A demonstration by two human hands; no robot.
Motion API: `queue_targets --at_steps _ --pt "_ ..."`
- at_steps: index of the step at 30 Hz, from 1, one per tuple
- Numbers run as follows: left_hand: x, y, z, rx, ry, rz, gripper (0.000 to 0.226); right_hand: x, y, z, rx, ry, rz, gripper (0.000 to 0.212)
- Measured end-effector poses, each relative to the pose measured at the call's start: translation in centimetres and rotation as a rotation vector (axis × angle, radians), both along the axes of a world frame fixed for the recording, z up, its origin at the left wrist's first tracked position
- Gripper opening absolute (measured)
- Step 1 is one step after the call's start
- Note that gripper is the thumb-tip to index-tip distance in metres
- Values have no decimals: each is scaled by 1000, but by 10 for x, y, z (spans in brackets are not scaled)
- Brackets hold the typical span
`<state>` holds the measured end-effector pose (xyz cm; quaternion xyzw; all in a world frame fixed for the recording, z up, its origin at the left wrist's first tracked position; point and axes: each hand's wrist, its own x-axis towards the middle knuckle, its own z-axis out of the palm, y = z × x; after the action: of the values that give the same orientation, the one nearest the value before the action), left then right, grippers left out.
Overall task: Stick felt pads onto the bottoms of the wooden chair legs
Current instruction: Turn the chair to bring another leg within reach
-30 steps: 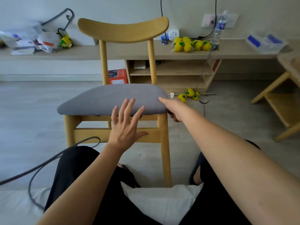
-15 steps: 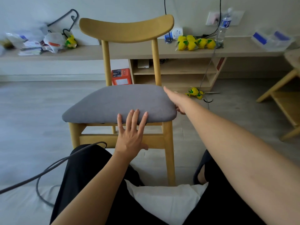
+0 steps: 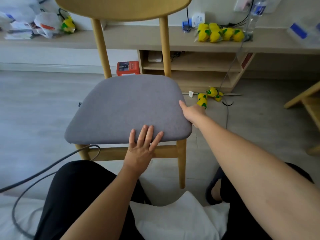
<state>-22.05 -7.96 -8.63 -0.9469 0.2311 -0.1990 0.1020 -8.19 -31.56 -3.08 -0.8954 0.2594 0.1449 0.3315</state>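
Observation:
A wooden chair [image 3: 181,163] with a grey padded seat [image 3: 124,108] stands upright on the floor right in front of me, its four legs down. My left hand [image 3: 142,148] lies flat with straight fingers against the seat's front edge. My right hand [image 3: 192,113] grips the seat's right edge, thumb on top and fingers curled underneath, hidden. No felt pads are in view.
A dark cable [image 3: 43,170] loops from the left past the chair's front left leg. A long low shelf [image 3: 190,40] runs behind, holding bags and yellow toys [image 3: 218,34]. More yellow toys [image 3: 206,97] lie on the floor. Another wooden frame [image 3: 306,101] stands at right.
The chair has come closer to me and I look more down onto its seat. My left hand rose from the front rail to the seat edge; my right hand kept its grip.

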Motion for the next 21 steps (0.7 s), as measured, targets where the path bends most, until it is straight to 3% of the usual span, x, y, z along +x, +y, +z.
queue_targets --at_steps 5,9,11,13,17,21 --pt "29 -4 -15 17 -51 2 121 32 -8 -16 126 -20 -51 85" --pt "46 -7 -15 -88 -36 3 120 63 -10 -4 203 17 -53 115" --pt "50 -7 -17 -211 7 14 117 74 -7 -3 234 61 -29 118" --pt "54 -6 -18 -305 46 50 116 79 -5 -10 328 96 -7 108" --pt "55 2 -24 -310 115 121 120 73 3 -32 683 115 -115 77" --pt "46 8 -33 -246 166 69 124 52 4 -45 795 63 -200 60"
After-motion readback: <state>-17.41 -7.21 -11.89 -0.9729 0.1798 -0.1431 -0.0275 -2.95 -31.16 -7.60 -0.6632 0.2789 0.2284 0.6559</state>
